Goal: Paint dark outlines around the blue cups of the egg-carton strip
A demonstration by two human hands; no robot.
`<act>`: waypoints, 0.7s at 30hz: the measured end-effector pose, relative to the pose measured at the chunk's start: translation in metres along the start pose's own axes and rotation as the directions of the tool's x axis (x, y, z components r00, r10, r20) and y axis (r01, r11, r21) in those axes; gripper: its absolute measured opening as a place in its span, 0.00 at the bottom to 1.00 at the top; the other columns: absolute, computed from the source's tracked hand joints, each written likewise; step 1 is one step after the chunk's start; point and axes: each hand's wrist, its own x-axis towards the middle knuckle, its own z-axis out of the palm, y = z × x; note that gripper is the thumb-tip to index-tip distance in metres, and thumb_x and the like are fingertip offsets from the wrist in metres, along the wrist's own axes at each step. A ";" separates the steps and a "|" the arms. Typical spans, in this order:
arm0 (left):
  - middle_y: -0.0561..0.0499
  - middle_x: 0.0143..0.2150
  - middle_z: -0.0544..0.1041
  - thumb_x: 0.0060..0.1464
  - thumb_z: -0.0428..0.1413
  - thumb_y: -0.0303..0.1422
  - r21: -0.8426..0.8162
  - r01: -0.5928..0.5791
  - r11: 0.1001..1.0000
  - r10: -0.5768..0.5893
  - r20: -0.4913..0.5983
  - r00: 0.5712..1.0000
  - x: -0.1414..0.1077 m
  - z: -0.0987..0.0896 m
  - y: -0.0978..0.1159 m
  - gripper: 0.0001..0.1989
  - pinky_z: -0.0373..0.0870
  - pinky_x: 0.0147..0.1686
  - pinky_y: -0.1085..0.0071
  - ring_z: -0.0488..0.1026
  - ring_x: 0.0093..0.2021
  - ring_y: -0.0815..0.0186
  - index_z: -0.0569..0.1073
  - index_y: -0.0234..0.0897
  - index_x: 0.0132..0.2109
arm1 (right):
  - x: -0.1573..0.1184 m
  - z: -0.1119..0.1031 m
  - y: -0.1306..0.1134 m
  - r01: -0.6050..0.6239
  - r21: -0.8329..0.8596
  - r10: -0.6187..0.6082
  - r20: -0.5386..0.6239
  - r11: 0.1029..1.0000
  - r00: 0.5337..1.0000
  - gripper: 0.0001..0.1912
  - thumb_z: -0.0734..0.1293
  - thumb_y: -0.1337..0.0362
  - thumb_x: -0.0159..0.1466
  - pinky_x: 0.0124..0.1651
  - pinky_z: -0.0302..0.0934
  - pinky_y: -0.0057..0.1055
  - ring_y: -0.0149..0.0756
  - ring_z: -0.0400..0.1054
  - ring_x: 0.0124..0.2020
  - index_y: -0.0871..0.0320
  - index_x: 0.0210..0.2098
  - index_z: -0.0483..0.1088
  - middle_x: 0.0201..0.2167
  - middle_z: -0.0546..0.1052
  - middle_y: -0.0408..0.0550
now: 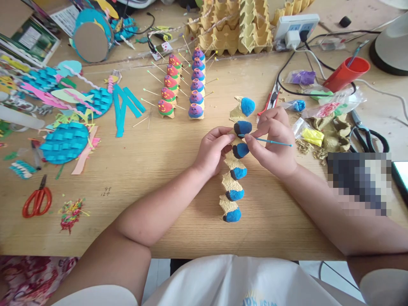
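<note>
A strip of egg carton [233, 182] runs front to back at the middle of the table, its several cups coated in blue with dark patches on most of them. My left hand [213, 151] pinches the strip's left edge near the second and third cups. Between the thumb and fingers of my right hand [273, 142] is a thin blue tool [276, 142], its tip touching the dark part of the second cup. Behind, to the left, stand a red and green row [168, 93] and a purple and blue row [197, 87] of cups with faces and pins.
Red-handled scissors [37, 202] and colourful scraps [72, 212] lie at left, near woven blue paper discs [65, 142]. At right are a red cup [346, 74], clay bags, black scissors [368, 138] and a power strip [296, 27] with cables. Egg cartons [229, 29] stand behind.
</note>
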 end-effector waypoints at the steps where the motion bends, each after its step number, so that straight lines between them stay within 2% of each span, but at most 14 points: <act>1: 0.58 0.26 0.76 0.48 0.71 0.33 0.000 -0.002 1.000 0.002 -0.003 1.000 0.000 0.000 0.000 0.09 0.68 0.27 0.76 0.72 0.26 0.74 0.78 0.39 0.34 | 0.000 0.000 0.001 0.003 0.000 -0.003 0.005 1.000 1.000 0.14 0.77 0.49 0.64 0.64 0.68 0.67 0.56 0.74 0.56 0.47 0.33 0.73 0.44 0.77 0.52; 9: 0.57 0.27 0.77 0.48 0.69 0.30 0.014 -0.015 1.000 0.015 0.000 1.000 0.000 0.000 0.001 0.06 0.68 0.26 0.77 0.71 0.26 0.74 0.80 0.39 0.33 | 0.001 0.002 -0.002 0.007 -0.007 -0.007 -0.012 1.000 1.000 0.11 0.76 0.53 0.65 0.63 0.68 0.65 0.54 0.73 0.53 0.48 0.33 0.72 0.41 0.75 0.51; 16: 0.57 0.28 0.78 0.48 0.70 0.29 -0.018 0.002 1.000 -0.002 0.005 1.000 0.000 0.000 0.000 0.07 0.68 0.26 0.78 0.72 0.26 0.75 0.80 0.39 0.34 | 0.004 0.001 -0.007 0.055 0.017 -0.054 -0.047 0.998 0.997 0.13 0.78 0.53 0.62 0.56 0.68 0.61 0.51 0.70 0.44 0.47 0.32 0.71 0.38 0.73 0.51; 21: 0.57 0.28 0.78 0.48 0.70 0.29 -0.004 0.007 1.000 -0.007 -0.026 1.000 0.001 0.000 0.000 0.07 0.68 0.26 0.78 0.72 0.26 0.75 0.79 0.39 0.33 | 0.003 0.000 -0.011 0.003 -0.001 -0.003 -0.016 1.000 1.000 0.11 0.76 0.54 0.64 0.57 0.67 0.61 0.52 0.70 0.47 0.45 0.32 0.71 0.39 0.74 0.50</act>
